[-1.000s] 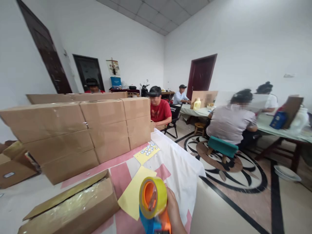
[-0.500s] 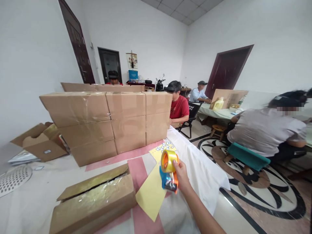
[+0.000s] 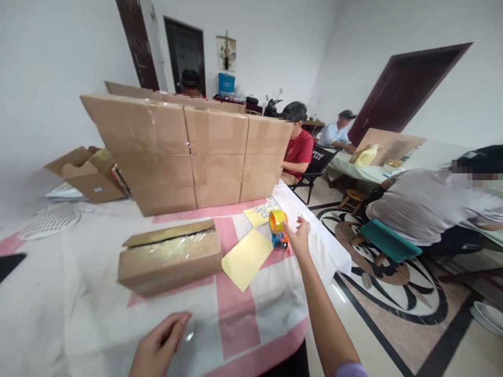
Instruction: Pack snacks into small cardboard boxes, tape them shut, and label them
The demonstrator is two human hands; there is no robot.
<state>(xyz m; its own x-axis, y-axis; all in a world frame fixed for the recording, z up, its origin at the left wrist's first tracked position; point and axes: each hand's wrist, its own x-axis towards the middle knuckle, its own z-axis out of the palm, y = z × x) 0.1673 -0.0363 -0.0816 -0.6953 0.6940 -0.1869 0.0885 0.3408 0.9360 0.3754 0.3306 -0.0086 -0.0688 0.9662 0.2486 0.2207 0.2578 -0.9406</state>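
Observation:
My right hand (image 3: 299, 236) is stretched far out over the table (image 3: 63, 293), fingers loosely spread, touching an orange and blue tape dispenser (image 3: 278, 229) with a yellow roll that stands on the cloth. My left hand (image 3: 159, 346) lies flat and open on the cloth near the front edge. A cardboard box (image 3: 170, 256) with a partly open flap and shiny tape on top lies between the two hands. A plain yellow sheet (image 3: 247, 257) lies just left of the dispenser.
A wall of stacked sealed cartons (image 3: 188, 152) stands at the back of the table, an open carton (image 3: 84, 173) to its left. A yellow sheet with small stickers (image 3: 261, 212) lies behind the dispenser. Several seated people work at the right, one on a teal stool (image 3: 383, 242).
My right hand carried the tape dispenser forward, set it down on the cloth and loosened its grip. My left hand came into view at the front edge. The view tilted down.

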